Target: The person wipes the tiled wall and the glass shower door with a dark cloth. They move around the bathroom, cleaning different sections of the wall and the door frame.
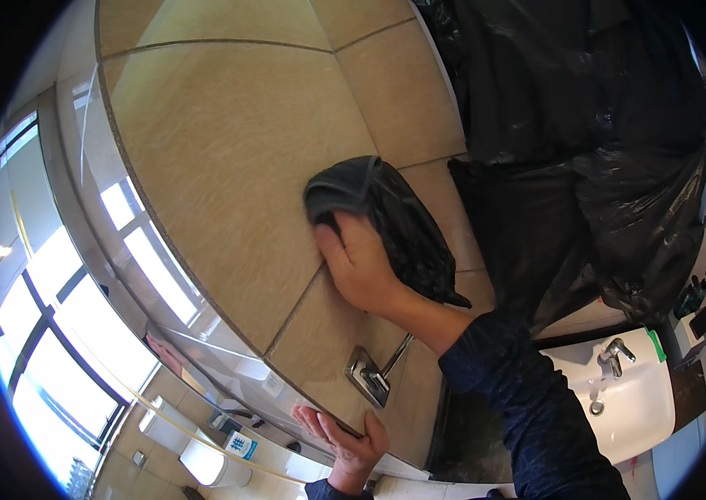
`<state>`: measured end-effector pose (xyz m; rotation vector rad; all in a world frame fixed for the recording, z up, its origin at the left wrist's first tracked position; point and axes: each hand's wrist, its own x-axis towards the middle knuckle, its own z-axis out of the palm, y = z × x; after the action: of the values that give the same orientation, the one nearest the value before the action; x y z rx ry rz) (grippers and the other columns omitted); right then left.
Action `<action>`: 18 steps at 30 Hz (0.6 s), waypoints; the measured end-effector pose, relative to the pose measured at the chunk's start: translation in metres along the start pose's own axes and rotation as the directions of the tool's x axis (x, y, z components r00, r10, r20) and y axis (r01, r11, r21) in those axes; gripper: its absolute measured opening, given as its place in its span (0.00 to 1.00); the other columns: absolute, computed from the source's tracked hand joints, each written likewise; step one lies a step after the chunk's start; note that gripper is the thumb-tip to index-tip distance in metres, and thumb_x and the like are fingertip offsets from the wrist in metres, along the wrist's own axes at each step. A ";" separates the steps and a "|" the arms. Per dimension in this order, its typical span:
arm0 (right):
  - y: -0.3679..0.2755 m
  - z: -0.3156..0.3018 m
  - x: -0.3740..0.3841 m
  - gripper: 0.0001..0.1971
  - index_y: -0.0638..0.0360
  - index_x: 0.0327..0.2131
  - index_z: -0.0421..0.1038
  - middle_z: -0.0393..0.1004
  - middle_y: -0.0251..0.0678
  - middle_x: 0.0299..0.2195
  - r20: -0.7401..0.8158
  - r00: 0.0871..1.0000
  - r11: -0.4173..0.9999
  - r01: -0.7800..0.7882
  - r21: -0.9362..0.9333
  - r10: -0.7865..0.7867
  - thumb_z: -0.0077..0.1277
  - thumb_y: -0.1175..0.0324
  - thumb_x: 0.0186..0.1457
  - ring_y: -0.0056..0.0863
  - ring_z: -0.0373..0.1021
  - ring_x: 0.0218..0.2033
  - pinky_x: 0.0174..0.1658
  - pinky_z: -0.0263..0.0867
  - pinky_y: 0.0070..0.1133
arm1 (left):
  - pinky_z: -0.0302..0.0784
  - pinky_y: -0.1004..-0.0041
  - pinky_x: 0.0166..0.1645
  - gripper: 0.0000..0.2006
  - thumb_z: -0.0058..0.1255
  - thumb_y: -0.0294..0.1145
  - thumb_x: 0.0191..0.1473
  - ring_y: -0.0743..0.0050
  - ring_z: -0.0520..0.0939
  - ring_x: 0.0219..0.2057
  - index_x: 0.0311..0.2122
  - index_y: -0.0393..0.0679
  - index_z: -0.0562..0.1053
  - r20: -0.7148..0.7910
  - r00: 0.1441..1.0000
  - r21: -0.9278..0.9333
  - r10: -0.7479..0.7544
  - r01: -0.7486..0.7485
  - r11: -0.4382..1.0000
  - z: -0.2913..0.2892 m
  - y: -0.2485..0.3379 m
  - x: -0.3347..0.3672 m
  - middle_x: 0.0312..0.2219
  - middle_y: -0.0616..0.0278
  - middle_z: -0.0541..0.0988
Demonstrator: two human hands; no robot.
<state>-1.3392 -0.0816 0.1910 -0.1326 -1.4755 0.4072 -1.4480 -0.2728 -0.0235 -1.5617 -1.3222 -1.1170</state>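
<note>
Gripping dark cloth point(346, 185), right fingers point(354, 229) curl, arm point(507, 367) outstretched; left fingers point(332, 430) open.

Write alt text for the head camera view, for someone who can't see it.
A person's right hand holds a dark cloth against a tan tiled wall. The left hand is open near a chrome fixture; black plastic sheeting and a white sink are at right.
</note>
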 end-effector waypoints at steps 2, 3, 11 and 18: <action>0.004 -0.003 -0.003 0.16 0.68 0.53 0.71 0.73 0.55 0.49 -0.112 0.994 1.000 0.001 0.026 0.002 0.46 0.75 0.63 0.52 0.69 0.53 0.59 0.63 0.31 | 0.39 0.31 0.72 0.45 0.55 0.35 0.55 0.23 0.44 0.73 0.71 0.30 0.45 -0.012 1.000 -0.006 -0.003 0.003 1.000 0.002 0.001 -0.002 0.71 0.29 0.45; 0.008 -0.005 -0.006 0.14 0.68 0.50 0.73 0.74 0.56 0.46 -0.169 0.986 0.999 0.004 0.038 0.003 0.46 0.79 0.61 0.55 0.70 0.49 0.56 0.67 0.32 | 0.39 0.31 0.72 0.45 0.55 0.35 0.55 0.23 0.44 0.73 0.71 0.30 0.45 -0.016 1.000 -0.006 0.004 -0.004 1.000 0.003 0.001 0.000 0.71 0.29 0.45; -0.046 -0.075 -0.067 0.16 0.69 0.53 0.75 0.80 0.39 0.50 0.037 0.826 0.608 -0.443 0.659 0.562 0.48 0.81 0.62 0.26 0.75 0.52 0.60 0.67 0.24 | 0.39 0.30 0.72 0.43 0.54 0.35 0.57 0.23 0.44 0.73 0.71 0.31 0.46 0.003 1.000 0.017 -0.003 0.003 1.000 0.002 0.003 0.000 0.71 0.29 0.46; -0.078 -0.170 -0.200 0.21 0.70 0.57 0.71 0.78 0.48 0.54 -0.101 0.489 0.454 -0.687 0.568 0.867 0.48 0.80 0.60 0.35 0.76 0.54 0.64 0.68 0.29 | 0.44 0.30 0.72 0.40 0.55 0.36 0.57 0.23 0.49 0.72 0.69 0.31 0.53 0.013 0.996 0.072 0.086 -0.087 0.994 -0.015 0.025 0.007 0.69 0.30 0.53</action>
<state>-1.1664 -0.1955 0.0115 -0.5205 -0.7827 1.4374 -1.4246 -0.2891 -0.0132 -1.5580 -1.2749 -0.9988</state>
